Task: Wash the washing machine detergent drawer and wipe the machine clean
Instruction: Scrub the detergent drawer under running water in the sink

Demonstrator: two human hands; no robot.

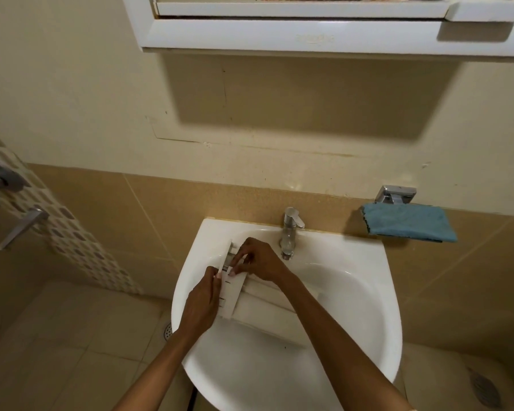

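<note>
The white detergent drawer [235, 292] lies in the left half of the sink [365, 295], its front panel facing left. Our left hand [202, 304] grips the panel's edge, fingers curled. Our right hand [258, 259] pinches the panel's upper end. Behind stands the tap [290, 232]; a blue cloth [410, 222] hangs to its right.

Two hands [201, 305] [261, 259], one drawer [232, 292], one sink [347, 327], one tap [290, 232], one blue cloth [410, 222].

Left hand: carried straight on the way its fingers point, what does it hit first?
The detergent drawer, which the left hand holds; straight beyond, probably the right hand, though depth is unclear.
</note>
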